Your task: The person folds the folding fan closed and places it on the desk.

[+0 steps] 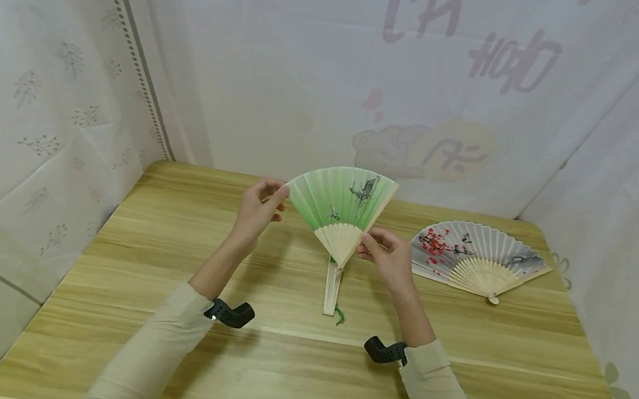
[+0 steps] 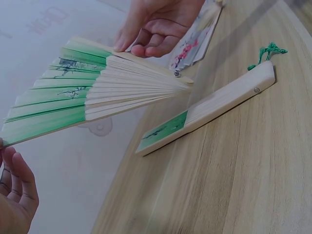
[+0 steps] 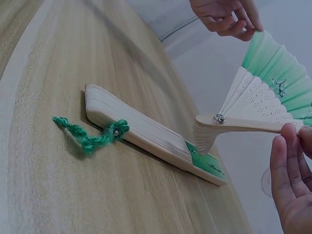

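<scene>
Three fans (image 1: 328, 197) (image 1: 332, 290) (image 1: 483, 253), one tassel (image 3: 90, 141), two hands (image 1: 259, 210) (image 1: 391, 257), two black wrist devices (image 1: 237, 315) (image 1: 384, 351), one table (image 1: 293, 387).

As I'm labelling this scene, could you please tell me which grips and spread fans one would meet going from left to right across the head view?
Left grip, spread green fan, right grip, spread grey fan with red blossoms.
</scene>
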Action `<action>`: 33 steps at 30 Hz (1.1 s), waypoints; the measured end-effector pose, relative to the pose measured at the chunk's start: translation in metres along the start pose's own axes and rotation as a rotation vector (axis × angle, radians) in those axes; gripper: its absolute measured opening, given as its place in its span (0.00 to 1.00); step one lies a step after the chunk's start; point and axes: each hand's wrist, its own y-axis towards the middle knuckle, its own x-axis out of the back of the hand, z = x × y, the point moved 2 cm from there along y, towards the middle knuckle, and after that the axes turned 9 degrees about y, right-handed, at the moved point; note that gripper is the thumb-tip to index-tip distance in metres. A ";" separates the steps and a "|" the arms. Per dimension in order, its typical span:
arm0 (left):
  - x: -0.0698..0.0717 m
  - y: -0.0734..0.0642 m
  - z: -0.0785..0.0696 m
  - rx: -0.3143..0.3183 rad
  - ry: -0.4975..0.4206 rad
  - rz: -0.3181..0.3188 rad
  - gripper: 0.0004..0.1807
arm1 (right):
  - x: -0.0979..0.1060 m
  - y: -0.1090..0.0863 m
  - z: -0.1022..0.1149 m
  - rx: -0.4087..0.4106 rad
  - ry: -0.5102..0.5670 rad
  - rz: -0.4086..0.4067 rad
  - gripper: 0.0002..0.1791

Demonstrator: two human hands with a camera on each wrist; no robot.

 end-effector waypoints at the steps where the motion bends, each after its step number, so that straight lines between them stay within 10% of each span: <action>1: -0.001 0.001 0.000 0.001 0.001 0.002 0.13 | 0.000 0.000 0.000 -0.003 0.002 0.003 0.10; 33: -0.019 0.007 -0.008 -0.031 -0.021 0.030 0.15 | -0.007 -0.001 -0.004 -0.003 -0.024 0.063 0.10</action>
